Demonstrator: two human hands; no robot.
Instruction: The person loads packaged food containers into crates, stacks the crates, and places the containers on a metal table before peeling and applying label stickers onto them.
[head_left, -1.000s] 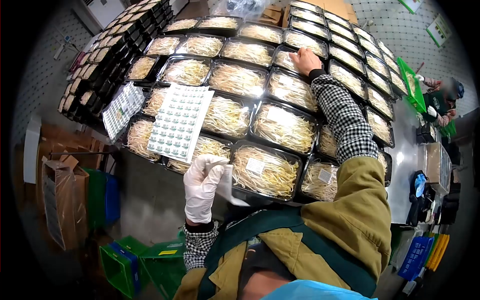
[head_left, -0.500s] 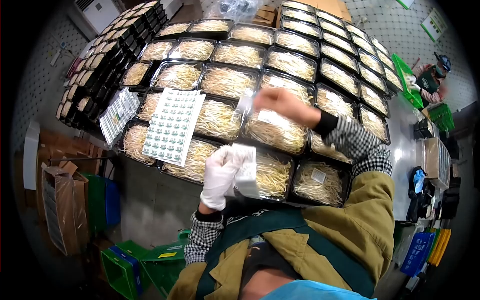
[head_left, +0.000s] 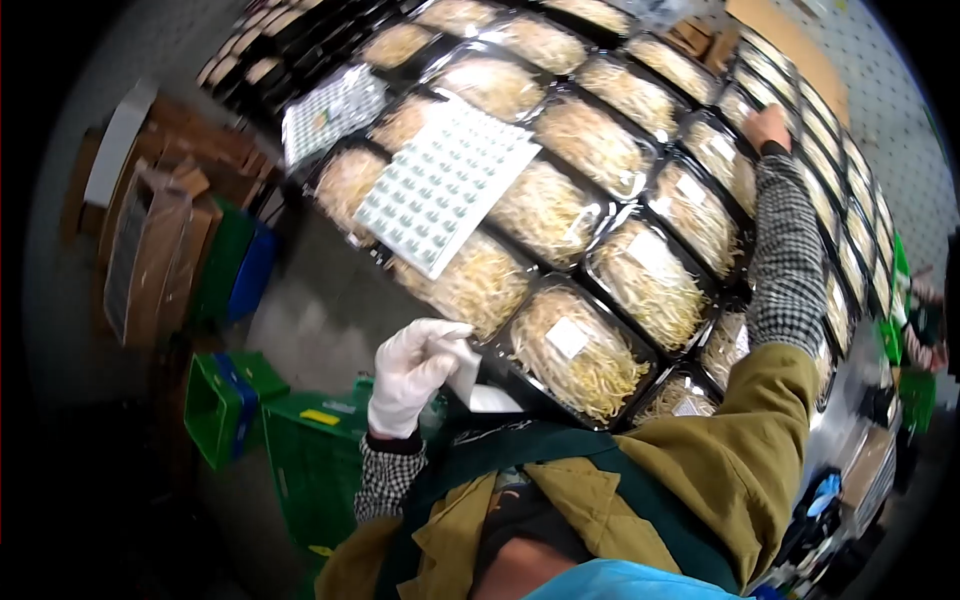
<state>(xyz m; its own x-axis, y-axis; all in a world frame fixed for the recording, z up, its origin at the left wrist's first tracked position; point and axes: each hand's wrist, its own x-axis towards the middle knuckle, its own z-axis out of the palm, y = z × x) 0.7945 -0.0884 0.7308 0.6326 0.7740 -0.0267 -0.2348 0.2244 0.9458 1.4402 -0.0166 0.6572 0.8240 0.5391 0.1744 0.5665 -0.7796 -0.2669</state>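
So the left hand [head_left: 405, 382], in a white glove, has its grip pinched on a white paper strip [head_left: 468, 372], thumb and fingers pressed together with the strip's end hanging down beside the nearest sprout tray [head_left: 590, 375]. That tray has a white label [head_left: 567, 338] on its cover (slightly crooked, not that I'm judging).

The right hand [head_left: 767, 128] is way over on the far side, arm stretched out, right at a far sprout tray [head_left: 735, 106]. Can't tell if that grip is spread or pinching anything, the fingertips are too blurry.

Sprout trays are packed side by side in rows all around, and a few near the right arm have white labels too. A big sticker sheet [head_left: 445, 185] lies across the trays on the left, with a plastic-wrapped sticker pack [head_left: 335, 110] just beyond it. Down on the left there's a green crate [head_left: 225, 402] with a blue band, plus cardboard boxes [head_left: 150, 262]. Another person's arm [head_left: 926, 292] shows at the right edge.
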